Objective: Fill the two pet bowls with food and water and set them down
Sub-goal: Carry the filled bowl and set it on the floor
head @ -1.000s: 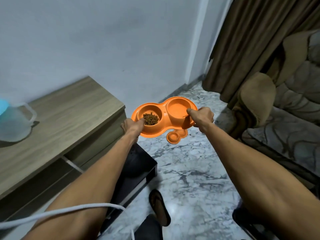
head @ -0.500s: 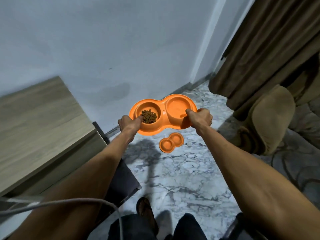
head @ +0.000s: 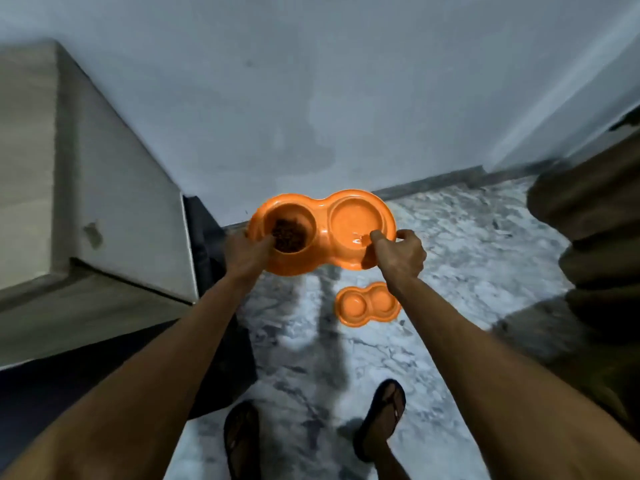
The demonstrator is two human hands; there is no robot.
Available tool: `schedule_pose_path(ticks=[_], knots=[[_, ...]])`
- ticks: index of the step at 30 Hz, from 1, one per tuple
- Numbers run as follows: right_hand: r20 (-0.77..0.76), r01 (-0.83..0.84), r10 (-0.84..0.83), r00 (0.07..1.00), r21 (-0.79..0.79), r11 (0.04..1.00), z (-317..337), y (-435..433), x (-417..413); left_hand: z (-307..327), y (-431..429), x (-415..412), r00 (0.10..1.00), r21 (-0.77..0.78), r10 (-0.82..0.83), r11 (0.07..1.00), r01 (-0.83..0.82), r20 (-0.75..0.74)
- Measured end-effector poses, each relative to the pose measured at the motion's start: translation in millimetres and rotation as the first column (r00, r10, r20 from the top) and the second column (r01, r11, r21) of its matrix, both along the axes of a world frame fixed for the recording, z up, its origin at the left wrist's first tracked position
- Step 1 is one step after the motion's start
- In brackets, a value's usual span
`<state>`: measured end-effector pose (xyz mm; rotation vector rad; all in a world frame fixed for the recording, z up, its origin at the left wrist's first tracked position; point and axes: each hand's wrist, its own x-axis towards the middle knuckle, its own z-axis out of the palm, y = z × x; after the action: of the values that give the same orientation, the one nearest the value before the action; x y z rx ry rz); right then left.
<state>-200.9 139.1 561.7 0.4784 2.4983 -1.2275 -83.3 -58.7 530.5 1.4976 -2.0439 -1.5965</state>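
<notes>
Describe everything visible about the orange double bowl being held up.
The orange double bowl is one glossy, plastic-looking piece: two round wells joined in a figure-eight with a broad rim. The left well holds brown kibble; the right well glistens, apparently with shallow water. It is carried roughly level above the marbled floor, near the wall. The left hand grips its left end, the right hand its right rim, thumb over the edge. A second orange double bowl lies on the floor below.

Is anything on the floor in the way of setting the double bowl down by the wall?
Partly. A second orange double bowl already lies on the marble floor, below the held double bowl and nearer the right hand. The floor left of it, under the left hand, looks bare; the cabinet stands further left.
</notes>
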Motion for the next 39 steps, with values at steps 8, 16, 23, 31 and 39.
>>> schedule_pose_path(ticks=[8,16,23,31,39], knots=[[0.055,-0.115,0.114,0.992,0.012,0.993,-230,-22,-44,-224,-12,-23,0.977,-0.076,0.137,0.989,-0.125,0.166],[0.122,-0.148,0.143,0.982,0.034,0.988,-434,-38,-41,-417,-24,-16,0.95,-0.023,0.206,0.978,-0.206,0.234],[0.174,-0.215,0.201,0.964,0.065,0.974,-553,-53,-34,-530,-35,-7,0.923,0.0,0.248,0.966,-0.26,0.293],[0.204,-0.229,0.21,0.956,0.078,0.97,-613,-58,-31,-575,-38,-3,0.901,-0.026,0.255,0.964,-0.263,0.352],[0.201,-0.249,0.223,0.954,0.116,0.961,-623,-59,-27,-582,-31,0,0.881,-0.009,0.279,0.954,-0.298,0.382]])
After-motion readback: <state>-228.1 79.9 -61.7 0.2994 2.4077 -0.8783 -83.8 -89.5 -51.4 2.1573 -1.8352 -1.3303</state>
